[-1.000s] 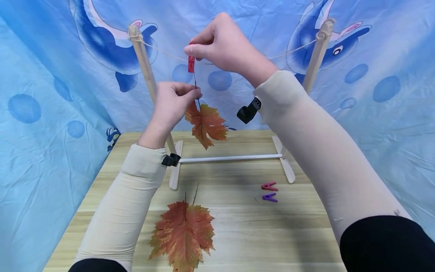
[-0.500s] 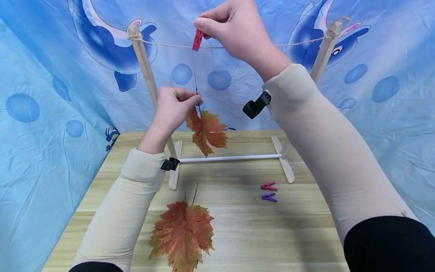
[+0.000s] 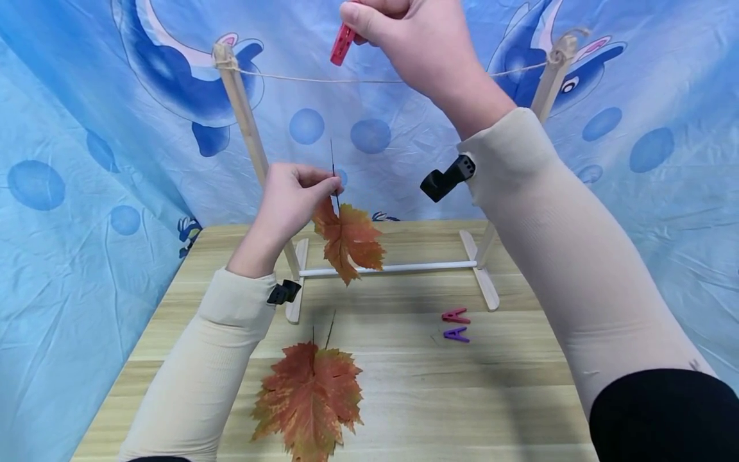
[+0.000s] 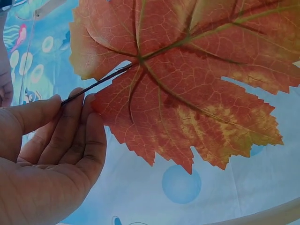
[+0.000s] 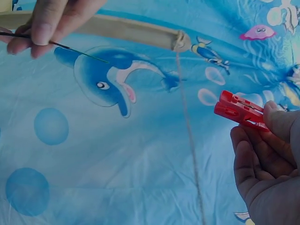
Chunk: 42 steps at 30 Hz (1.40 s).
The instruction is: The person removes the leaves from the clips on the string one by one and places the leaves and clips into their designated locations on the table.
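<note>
My left hand pinches the thin dark stem of an orange-red artificial maple leaf, which hangs below the fingers in the head view. In the left wrist view that leaf spreads to the right of the thumb. Higher up, my right hand grips a red clothespin between thumb and fingers. The clothespin is apart from the string in the right wrist view. Across the head view the string runs behind the right hand, above the leaf's stem tip, with a gap between them.
Two wooden posts on flat feet, joined by a white rod, carry the string. On the wooden table lie more maple leaves, a pink clothespin and a purple clothespin. A blue curtain stands behind.
The red clothespin has come off the string and risen up and right in my right hand. My left hand has lowered with the leaf, and the string now hangs straighter.
</note>
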{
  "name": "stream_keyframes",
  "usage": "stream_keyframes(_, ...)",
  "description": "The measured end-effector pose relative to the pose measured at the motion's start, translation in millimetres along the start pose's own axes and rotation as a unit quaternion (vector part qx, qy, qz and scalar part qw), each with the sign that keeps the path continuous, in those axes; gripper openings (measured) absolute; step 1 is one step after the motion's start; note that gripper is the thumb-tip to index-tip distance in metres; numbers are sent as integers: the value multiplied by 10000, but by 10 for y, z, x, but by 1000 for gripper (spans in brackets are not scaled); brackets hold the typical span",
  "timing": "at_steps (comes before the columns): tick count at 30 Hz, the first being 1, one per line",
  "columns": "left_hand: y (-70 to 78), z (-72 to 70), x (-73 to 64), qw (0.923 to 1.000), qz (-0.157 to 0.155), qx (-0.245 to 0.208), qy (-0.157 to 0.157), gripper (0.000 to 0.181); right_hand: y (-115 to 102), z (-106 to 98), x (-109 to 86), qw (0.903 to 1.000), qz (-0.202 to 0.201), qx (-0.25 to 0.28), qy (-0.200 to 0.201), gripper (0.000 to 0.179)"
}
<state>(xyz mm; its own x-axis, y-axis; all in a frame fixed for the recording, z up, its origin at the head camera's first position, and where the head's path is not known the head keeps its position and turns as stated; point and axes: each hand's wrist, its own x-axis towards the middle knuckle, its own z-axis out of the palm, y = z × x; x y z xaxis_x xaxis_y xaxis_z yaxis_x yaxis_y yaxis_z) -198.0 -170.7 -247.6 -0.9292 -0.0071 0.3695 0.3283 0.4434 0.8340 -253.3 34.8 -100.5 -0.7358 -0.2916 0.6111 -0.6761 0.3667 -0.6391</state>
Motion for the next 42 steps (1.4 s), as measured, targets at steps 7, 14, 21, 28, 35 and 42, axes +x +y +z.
stream_keyframes(7,-18,-15,-150,9998,13,128,-172,15,-51,-127,-207,9995,-276,166,65,25)
stream_keyframes(14,-25,-83,-317,9983,-69,455,-365,16,20,-237,-491,9959,-893,-140,79,21)
stream_keyframes(21,5,-148,-482,9957,-39,730,-562,14,209,-284,-768,9969,-779,61,28,17)
stream_keyframes(28,-51,-176,-646,9917,-214,1019,-752,13,444,-227,-1111,9933,-469,915,-529,13)
stream_keyframes(35,-92,-191,-772,9860,-481,1290,-937,14,658,-226,-1484,9927,46,976,-700,20)
stream_keyframes(42,-118,-140,-857,9851,-402,1251,-1111,10,869,-176,-1785,9898,318,1126,-809,24)
